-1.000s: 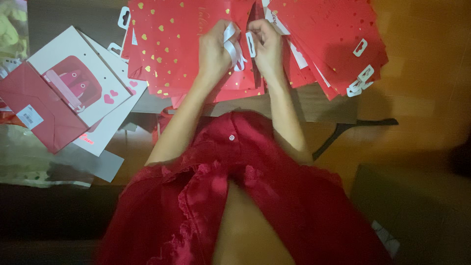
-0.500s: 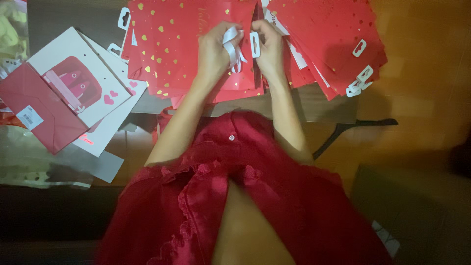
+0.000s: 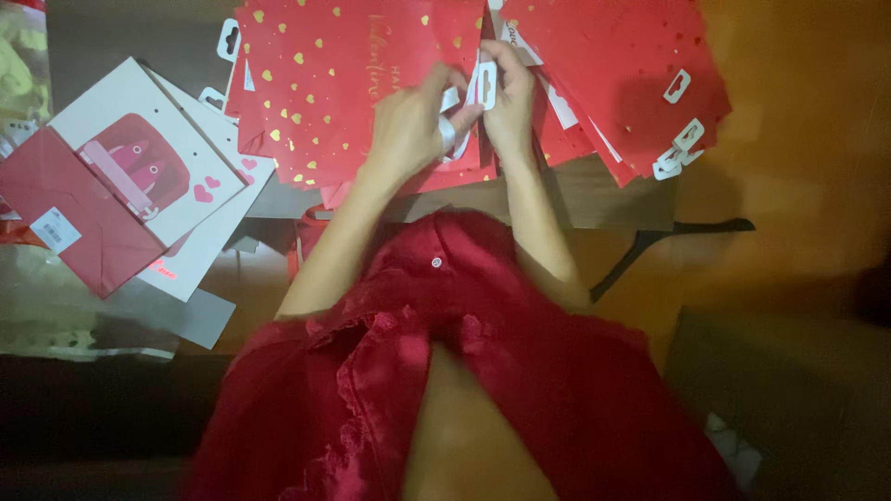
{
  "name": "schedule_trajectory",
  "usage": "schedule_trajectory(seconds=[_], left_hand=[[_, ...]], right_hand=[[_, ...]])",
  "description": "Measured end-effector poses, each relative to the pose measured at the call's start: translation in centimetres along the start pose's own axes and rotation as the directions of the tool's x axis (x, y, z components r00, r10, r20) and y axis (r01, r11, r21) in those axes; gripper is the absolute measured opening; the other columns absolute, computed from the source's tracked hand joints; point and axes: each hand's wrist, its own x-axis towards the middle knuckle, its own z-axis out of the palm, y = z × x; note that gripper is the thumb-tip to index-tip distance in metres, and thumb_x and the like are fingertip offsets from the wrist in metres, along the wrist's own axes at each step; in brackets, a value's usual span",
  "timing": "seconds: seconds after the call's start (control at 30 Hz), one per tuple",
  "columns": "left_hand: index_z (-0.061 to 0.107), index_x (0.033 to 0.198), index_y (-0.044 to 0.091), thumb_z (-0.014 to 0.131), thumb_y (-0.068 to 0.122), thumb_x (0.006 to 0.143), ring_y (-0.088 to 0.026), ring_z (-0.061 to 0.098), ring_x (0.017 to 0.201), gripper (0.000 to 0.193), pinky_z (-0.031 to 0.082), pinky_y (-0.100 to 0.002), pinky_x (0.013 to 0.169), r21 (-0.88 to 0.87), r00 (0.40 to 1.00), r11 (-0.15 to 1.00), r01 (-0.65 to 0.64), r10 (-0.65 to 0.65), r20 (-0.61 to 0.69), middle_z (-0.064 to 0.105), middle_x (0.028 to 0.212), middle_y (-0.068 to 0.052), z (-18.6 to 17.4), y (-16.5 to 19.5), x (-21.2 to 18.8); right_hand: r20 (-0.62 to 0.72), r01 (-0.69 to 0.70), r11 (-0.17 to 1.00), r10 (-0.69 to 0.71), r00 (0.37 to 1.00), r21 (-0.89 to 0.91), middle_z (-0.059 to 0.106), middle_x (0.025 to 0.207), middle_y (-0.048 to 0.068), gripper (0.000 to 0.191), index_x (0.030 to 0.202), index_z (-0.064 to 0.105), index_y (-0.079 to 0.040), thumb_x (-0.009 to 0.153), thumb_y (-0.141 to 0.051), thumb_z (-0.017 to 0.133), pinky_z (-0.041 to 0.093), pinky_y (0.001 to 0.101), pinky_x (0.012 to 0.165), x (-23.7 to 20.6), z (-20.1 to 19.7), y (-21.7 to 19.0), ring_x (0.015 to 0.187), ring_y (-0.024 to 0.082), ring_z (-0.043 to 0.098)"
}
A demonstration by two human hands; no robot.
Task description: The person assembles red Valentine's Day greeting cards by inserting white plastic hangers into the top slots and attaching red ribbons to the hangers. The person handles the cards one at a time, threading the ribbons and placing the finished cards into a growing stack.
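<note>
Head view: hang tab (image 3: 486, 85) between fingers (image 3: 464, 109) (both hands).

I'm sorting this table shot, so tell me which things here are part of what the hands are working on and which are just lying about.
In hand:
left hand and right hand, pinching a white hang tab
red gold-heart bag beneath them

Lying about:
red bag stack, right
white card with red picture, left
red envelope, far left
black hanger
</note>
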Motion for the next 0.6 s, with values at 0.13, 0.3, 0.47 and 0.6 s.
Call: schedule_trajectory(seconds=[0.13,0.3,0.47,0.6], left_hand=[[0.065,0.098,0.01,0.088,0.05,0.08,-0.034,0.07,0.065,0.049,0.052,-0.046,0.056,0.18,0.995,0.981,-0.07,0.055,0.089,0.072,0.071,-0.01,-0.8,0.5,-0.1],[0.072,0.093,0.012,0.082,0.033,0.085,-0.029,0.069,0.061,0.024,0.052,-0.043,0.059,-0.033,0.982,0.995,0.097,-0.091,0.165,0.069,0.063,-0.007,-1.7,0.9,0.2],[0.071,0.093,0.009,0.08,0.028,0.088,-0.032,0.068,0.062,0.021,0.051,-0.043,0.059,-0.073,0.978,0.987,0.141,-0.127,0.166,0.067,0.066,-0.011,-2.5,1.1,0.2],[0.07,0.088,0.007,0.081,0.025,0.087,-0.038,0.065,0.065,0.022,0.05,-0.047,0.06,0.023,0.986,0.999,0.043,-0.046,0.161,0.066,0.07,-0.017,-2.8,0.5,0.0]], right_hand=[[-0.034,-0.019,1.0,0.019,0.999,-0.005,0.071,0.101,0.001,0.019,0.117,0.068,-0.002,0.109,-0.016,0.058,0.053,0.0251,0.078,0.0,0.2,0.3,0.091,0.007,0.064],[0.034,0.09,0.995,-0.088,0.996,-0.041,0.071,0.105,0.004,0.018,0.12,0.067,0.0,0.107,-0.011,0.06,0.055,0.027,0.085,-0.5,0.0,-0.4,0.097,0.01,0.066],[0.086,-0.156,0.984,0.163,0.983,-0.083,0.066,0.097,0.003,0.024,0.122,0.062,-0.003,0.099,-0.007,0.058,0.052,0.0284,0.067,-2.8,-0.8,-1.8,0.078,0.01,0.061],[0.219,0.076,0.969,-0.024,0.975,-0.234,0.063,0.107,0.009,0.021,0.119,0.061,0.001,0.098,0.001,0.059,0.053,0.0313,0.085,-3.9,-2.3,-1.8,0.094,0.015,0.062]])
